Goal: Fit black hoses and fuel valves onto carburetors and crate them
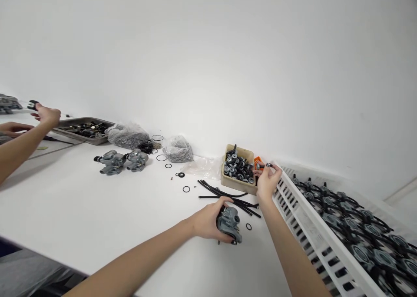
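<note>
In my left hand (208, 221) is a grey metal carburetor (230, 221), gripped round its body just above the table. My right hand (267, 184) is raised at the right edge of a beige bin (237, 185), fingers pinched on a small part with a shiny round end (269, 165); its exact kind is too small to tell. The bin holds many black caps with silver washer-like tops (239, 166). Between the bin and the carburetor lie several thin black hoses (228, 196). A black O-ring (249, 226) rests to the right of the carburetor.
A white slatted crate (302, 219) full of carburetors with hoses stands at the right. Two carburetors (111, 162), plastic bags of small parts (177, 149), and loose O-rings (186, 189) lie left. Beyond a metal tray (87, 138), another person's hands (48, 114) work.
</note>
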The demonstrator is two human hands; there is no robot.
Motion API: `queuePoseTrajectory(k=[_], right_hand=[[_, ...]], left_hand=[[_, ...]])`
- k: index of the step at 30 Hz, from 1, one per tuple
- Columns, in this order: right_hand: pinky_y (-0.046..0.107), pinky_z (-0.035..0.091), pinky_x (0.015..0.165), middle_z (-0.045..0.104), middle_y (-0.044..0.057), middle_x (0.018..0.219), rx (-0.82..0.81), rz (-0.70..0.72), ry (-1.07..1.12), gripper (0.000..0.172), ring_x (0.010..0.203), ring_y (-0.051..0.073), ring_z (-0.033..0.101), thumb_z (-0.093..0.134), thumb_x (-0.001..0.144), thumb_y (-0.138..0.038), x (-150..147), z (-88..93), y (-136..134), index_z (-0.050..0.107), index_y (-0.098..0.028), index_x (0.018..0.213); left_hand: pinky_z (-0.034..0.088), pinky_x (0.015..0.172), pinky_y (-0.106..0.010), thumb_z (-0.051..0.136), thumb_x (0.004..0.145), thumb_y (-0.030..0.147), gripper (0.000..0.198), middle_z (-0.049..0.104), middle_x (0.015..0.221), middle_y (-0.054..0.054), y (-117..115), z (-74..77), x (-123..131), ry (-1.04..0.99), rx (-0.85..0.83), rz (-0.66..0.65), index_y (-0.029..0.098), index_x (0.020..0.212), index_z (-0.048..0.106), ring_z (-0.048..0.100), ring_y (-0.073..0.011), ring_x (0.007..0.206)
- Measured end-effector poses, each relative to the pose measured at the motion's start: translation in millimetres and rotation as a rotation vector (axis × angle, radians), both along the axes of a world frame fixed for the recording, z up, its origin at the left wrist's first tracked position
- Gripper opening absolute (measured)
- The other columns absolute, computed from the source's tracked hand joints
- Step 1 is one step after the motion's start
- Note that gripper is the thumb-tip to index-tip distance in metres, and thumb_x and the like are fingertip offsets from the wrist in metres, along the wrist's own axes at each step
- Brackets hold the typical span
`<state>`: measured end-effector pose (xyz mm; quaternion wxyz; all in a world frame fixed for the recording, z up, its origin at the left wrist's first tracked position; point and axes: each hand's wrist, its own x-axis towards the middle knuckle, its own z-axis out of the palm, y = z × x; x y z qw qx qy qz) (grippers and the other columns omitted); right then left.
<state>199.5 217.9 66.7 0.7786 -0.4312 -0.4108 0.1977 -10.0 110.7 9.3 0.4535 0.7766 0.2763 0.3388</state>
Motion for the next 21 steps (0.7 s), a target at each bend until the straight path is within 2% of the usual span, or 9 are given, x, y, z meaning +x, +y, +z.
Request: queuePoseTrajectory(k=[3, 5, 9, 12, 14, 16, 21], right_hand=[[0.029, 0.054, 0.057, 0.068, 0.002, 0.084, -0.014, 0.149, 0.161, 0.030, 0.057, 0.015, 0.066, 0.049, 0.087, -0.039, -2, -10.0, -30, 0.036, -0.027, 0.111], [0.028, 0.057, 0.064, 0.070, 0.002, 0.083, -0.096, 0.270, 0.286, 0.023, 0.063, 0.013, 0.068, 0.050, 0.089, -0.035, -5, -19.8, -47, 0.039, -0.026, 0.107], [0.027, 0.057, 0.083, 0.072, 0.007, 0.089, -0.275, 0.419, 0.484, 0.009, 0.082, 0.013, 0.070, 0.054, 0.088, -0.022, -10, -36.0, -67, 0.051, -0.021, 0.096], [0.027, 0.053, 0.094, 0.072, 0.008, 0.096, -0.344, 0.576, 0.530, 0.012, 0.097, 0.014, 0.068, 0.056, 0.083, -0.011, -12, -38.4, -76, 0.059, -0.017, 0.093], [0.028, 0.049, 0.100, 0.071, 0.008, 0.101, -0.329, 0.678, 0.530, 0.016, 0.104, 0.015, 0.066, 0.056, 0.082, -0.008, -15, -36.0, -81, 0.063, -0.016, 0.093], [0.030, 0.047, 0.103, 0.071, 0.007, 0.106, -0.306, 0.735, 0.504, 0.016, 0.107, 0.017, 0.065, 0.057, 0.082, -0.011, -18, -33.1, -86, 0.065, -0.017, 0.095], [0.034, 0.050, 0.094, 0.069, 0.004, 0.114, -0.383, 0.790, 0.363, 0.020, 0.098, 0.017, 0.067, 0.062, 0.084, -0.028, -24, -34.2, -91, 0.066, -0.024, 0.103]], left_hand=[[0.051, 0.082, -0.040, 0.088, 0.049, 0.026, 0.126, 0.056, 0.121, -0.011, 1, -5.6, 1, -0.089, -0.086, -0.015, 0.034, 0.144, 0.006, 0.065, -0.0254, 0.097], [0.052, 0.083, -0.041, 0.088, 0.049, 0.026, 0.130, 0.057, 0.119, -0.012, 2, -7.5, 1, -0.101, -0.118, -0.023, 0.034, 0.145, 0.001, 0.065, -0.0261, 0.098], [0.054, 0.078, -0.042, 0.089, 0.046, 0.026, 0.113, 0.062, 0.111, -0.012, 5, -6.1, 0, -0.038, -0.149, -0.008, 0.027, 0.139, 0.024, 0.063, -0.0305, 0.101], [0.056, 0.064, -0.037, 0.088, 0.048, 0.026, 0.097, 0.060, 0.116, -0.015, 7, -3.4, -1, -0.030, -0.269, -0.076, 0.024, 0.130, 0.037, 0.066, -0.0289, 0.090], [0.055, 0.058, -0.034, 0.088, 0.050, 0.026, 0.090, 0.061, 0.115, -0.016, 7, -2.1, 1, -0.047, -0.343, -0.122, 0.022, 0.126, 0.041, 0.068, -0.0256, 0.080], [0.054, 0.061, -0.034, 0.088, 0.049, 0.025, 0.082, 0.064, 0.108, -0.015, 7, -1.3, 3, -0.059, -0.347, -0.096, 0.019, 0.119, 0.046, 0.068, -0.0246, 0.079], [0.050, 0.080, -0.036, 0.086, 0.053, 0.030, 0.061, 0.067, 0.100, -0.011, 5, 0.7, 8, -0.036, -0.220, 0.134, 0.015, 0.104, 0.056, 0.064, -0.0246, 0.091]])
